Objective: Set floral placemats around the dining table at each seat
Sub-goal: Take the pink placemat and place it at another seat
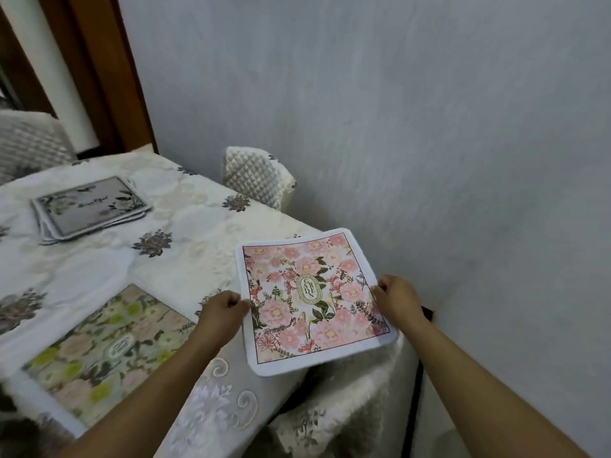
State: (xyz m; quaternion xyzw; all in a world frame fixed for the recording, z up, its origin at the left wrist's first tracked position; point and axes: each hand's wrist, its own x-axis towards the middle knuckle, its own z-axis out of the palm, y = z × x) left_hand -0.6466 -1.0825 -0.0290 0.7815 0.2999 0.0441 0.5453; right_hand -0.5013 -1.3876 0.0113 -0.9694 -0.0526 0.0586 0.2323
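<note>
Your left grip and right grip pinch opposite edges of the pink placemat, over the worktop corner. One green placemat is laid and a stack waits, so most seats likely remain.

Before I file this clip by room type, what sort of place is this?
Probably a home dining room: a floral tablecloth spread flat, a quilted-cover chair beside it, and a pink placemat held at its edges by the left hand and right hand.

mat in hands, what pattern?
Pink flowers with green leaves, white border, on the held placemat; head view.
</note>
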